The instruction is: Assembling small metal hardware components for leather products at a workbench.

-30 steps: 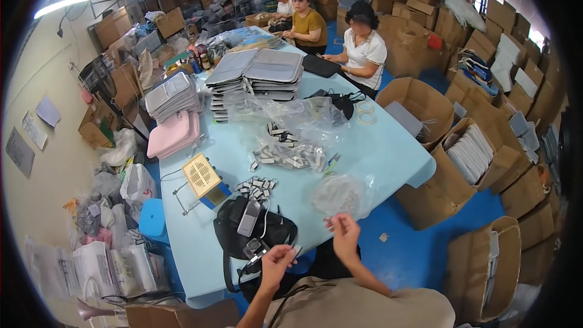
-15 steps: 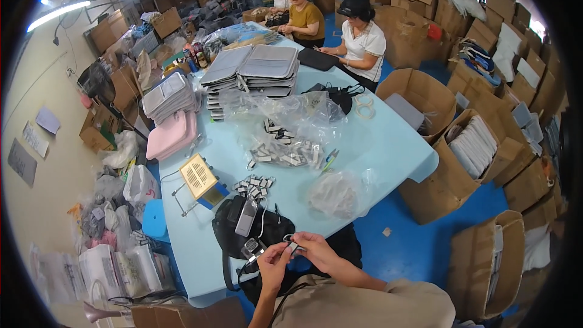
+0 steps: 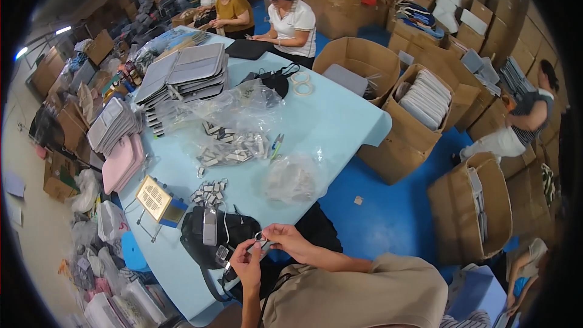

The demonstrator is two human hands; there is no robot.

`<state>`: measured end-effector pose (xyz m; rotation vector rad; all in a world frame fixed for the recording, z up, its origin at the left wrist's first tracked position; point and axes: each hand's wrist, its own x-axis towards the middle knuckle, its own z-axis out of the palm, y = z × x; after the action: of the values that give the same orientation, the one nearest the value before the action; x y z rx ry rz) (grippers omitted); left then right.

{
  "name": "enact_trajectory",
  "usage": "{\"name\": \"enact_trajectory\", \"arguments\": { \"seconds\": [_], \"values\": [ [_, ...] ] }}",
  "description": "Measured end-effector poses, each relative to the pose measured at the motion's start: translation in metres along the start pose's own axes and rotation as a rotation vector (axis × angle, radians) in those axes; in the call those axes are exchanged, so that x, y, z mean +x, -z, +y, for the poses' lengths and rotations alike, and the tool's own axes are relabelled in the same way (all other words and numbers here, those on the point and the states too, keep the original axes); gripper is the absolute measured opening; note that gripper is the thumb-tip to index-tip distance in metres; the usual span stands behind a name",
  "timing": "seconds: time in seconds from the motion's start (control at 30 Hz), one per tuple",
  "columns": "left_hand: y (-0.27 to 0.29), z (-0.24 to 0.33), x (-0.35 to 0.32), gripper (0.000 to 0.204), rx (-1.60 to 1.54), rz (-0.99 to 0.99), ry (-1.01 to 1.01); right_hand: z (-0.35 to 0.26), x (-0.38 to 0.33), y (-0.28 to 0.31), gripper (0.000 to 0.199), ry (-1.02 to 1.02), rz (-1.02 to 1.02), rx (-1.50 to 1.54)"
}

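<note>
In front of my chest, at the near edge of the table, both hands meet on a small metal ring with a short pale tab (image 3: 260, 238). My left hand (image 3: 246, 262) is closed, pinching the tab from below with thumb and fingertips. From the right, my right hand (image 3: 288, 242) is closed on the ring side. Beyond them lies a black bag (image 3: 246, 231) with a grey rectangular device (image 3: 210, 226) and white cable on top. A loose heap of similar grey-and-white tabs (image 3: 209, 192) lies past it, and more fill a clear plastic bag (image 3: 234, 149).
Grey folding cases (image 3: 194, 64) and pink cases (image 3: 123, 164) are stacked on the light blue table (image 3: 340, 118). A gold-faced box on a metal bracket (image 3: 153, 196), a crumpled plastic bag (image 3: 293, 179) and tape rolls (image 3: 302, 84) sit there too. Co-workers sit opposite; cartons (image 3: 470, 206) stand right.
My view has swung to the right, so the table sits further left. A person standing at the far right and another's arm at lower right now show. Both hands still hold the ring and tab.
</note>
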<state>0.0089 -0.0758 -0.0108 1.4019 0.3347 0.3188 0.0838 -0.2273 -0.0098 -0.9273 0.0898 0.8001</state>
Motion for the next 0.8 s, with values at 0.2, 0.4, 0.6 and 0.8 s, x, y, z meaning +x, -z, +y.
{"name": "enact_trajectory", "arguments": {
  "seconds": [0.2, 0.4, 0.6, 0.8],
  "values": [
    [0.000, -0.002, -0.002, 0.017, -0.040, 0.007, -0.046, -0.006, -0.006, -0.006, 0.016, -0.077, -0.026, -0.052],
    [0.006, -0.006, -0.006, 0.014, -0.108, 0.034, -0.020, 0.000, -0.002, -0.003, 0.013, -0.144, -0.121, -0.053],
    [0.008, -0.015, -0.007, 0.017, -0.351, 0.072, 0.049, 0.001, 0.003, -0.005, 0.014, -0.211, -0.194, 0.048],
    [0.000, -0.027, -0.007, 0.018, -0.525, 0.017, 0.100, -0.002, -0.008, -0.016, 0.017, 0.306, -0.012, -0.305]
  ]
}}
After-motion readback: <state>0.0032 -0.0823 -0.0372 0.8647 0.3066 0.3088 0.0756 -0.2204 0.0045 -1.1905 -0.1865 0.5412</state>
